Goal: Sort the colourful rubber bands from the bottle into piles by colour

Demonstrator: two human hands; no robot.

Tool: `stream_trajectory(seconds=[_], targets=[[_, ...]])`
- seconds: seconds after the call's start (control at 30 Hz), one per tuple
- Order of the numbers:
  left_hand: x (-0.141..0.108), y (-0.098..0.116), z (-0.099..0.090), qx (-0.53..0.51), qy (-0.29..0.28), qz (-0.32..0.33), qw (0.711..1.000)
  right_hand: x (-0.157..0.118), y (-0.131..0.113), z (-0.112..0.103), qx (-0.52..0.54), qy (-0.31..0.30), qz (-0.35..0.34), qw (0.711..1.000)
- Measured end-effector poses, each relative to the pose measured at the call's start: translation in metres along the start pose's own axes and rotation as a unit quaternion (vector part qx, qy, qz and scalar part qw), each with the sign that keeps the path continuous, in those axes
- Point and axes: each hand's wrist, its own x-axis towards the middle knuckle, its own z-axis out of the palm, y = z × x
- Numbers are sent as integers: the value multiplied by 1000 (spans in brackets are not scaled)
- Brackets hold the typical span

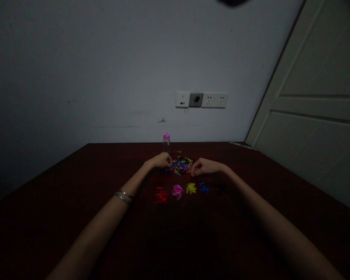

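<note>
A heap of small mixed-colour clip-like pieces (181, 166) lies on the dark red-brown table between my two hands. At the heap's left edge, my left hand (162, 160) is closed, its fingertips curled down by the pieces. My right hand (203, 166) is at the right edge with thumb and fingers pinched together. What either hand holds, if anything, is too small and dark to make out. Nearer to me lie separate piles of red pieces (161, 195), pink pieces (177, 191), yellow pieces (191, 188) and blue pieces (204, 188).
Behind my left hand stands a clear bottle with a pink cap (166, 140). One loose piece (178, 151) lies beyond the heap. The table (76, 186) meets a pale wall with sockets (214, 100); a white panelled door (315, 105) is at the right. The light is dim.
</note>
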Motion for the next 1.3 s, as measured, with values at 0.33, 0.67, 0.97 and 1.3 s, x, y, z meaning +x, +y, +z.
stream_trajectory(seconds=[0.33,0.67,0.97,1.3], targets=[[-3,6,-13,-23,24,10,999,-1,27,-5,-8,108,42,993],[-30,16,-27,-64,7,27,998,3,23,2,-63,108,46,991],[-75,-8,-22,-178,-164,-11,970,8,12,11,-100,72,20,992],[-77,-25,-12,-226,-129,-81,962,12,14,16,-105,74,11,992]])
